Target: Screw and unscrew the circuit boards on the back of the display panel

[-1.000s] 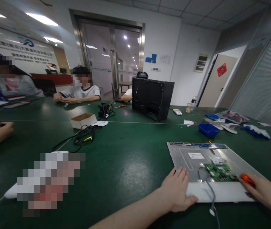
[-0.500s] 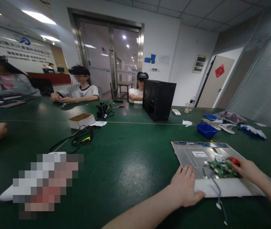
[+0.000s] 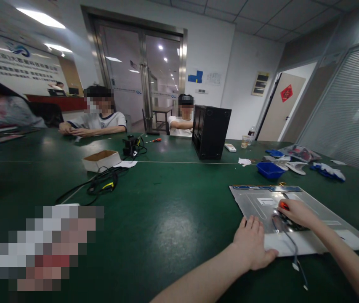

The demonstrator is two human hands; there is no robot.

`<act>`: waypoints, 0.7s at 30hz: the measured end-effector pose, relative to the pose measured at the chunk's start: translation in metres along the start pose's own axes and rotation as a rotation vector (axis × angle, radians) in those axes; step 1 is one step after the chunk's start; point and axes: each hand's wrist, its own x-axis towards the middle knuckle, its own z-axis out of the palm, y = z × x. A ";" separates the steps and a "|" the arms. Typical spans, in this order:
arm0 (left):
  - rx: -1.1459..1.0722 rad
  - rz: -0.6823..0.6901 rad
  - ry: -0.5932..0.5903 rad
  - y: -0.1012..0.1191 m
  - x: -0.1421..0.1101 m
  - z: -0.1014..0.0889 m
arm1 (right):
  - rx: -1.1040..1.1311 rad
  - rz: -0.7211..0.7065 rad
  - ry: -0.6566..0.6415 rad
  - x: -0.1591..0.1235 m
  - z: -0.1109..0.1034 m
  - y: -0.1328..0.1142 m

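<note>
Panel [image 3: 256,209] — left grip [image 3: 252,244] at edge, right grip [image 3: 296,213] around red-orange handle [image 3: 283,205]

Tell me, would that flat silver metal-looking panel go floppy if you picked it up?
The panel would probably stay stiff: its edges look straight. It might be fragile, since it looks thin. The thin blue-grey cable would likely flop, since it curves past the near edge.

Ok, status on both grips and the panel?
Left grip resting open at left edge of panel. Right grip closed around orange handle. Panel flat on table. Right grip blocks most of circuit board.
</note>
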 end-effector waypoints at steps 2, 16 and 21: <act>-0.005 0.000 0.001 0.001 0.003 0.001 | 0.012 -0.014 -0.002 0.002 0.000 -0.002; -0.045 0.005 -0.029 0.009 0.024 -0.002 | 0.188 -0.051 -0.091 -0.042 -0.016 0.038; -0.061 0.003 0.018 0.009 0.025 0.002 | 0.218 -0.082 -0.037 -0.046 -0.010 0.045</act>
